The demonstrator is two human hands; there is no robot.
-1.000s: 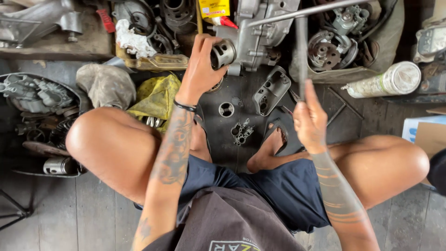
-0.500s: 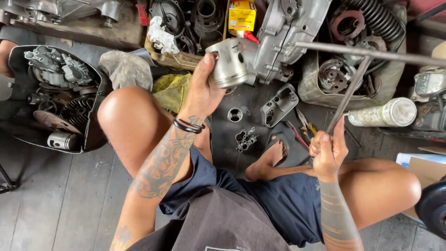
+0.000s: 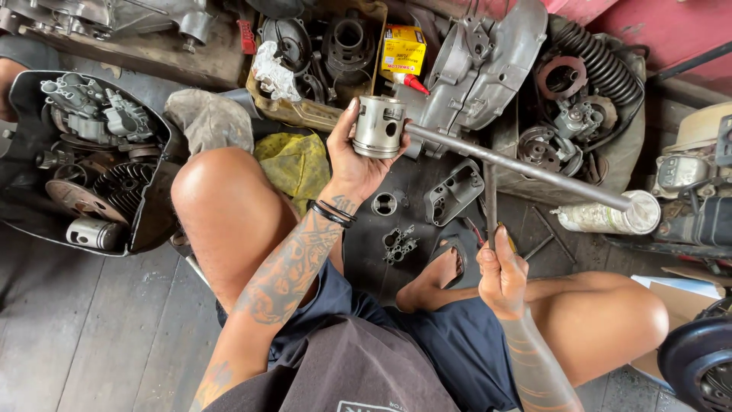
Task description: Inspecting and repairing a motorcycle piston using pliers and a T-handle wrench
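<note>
Yellow box point(image 3: 402, 50) above piston

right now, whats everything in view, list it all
piston: one, silver, in left hand
T-handle wrench: one, grey steel, in right hand, crossbar tip near the piston
engine casing: one, grey, top centre
yellow rag: one, beside left knee
yellow box: one, top centre
black tray: one, left, full of engine parts
white bottle: one, lying right
cover plate: one, grey, on floor
hands: left, right
</note>
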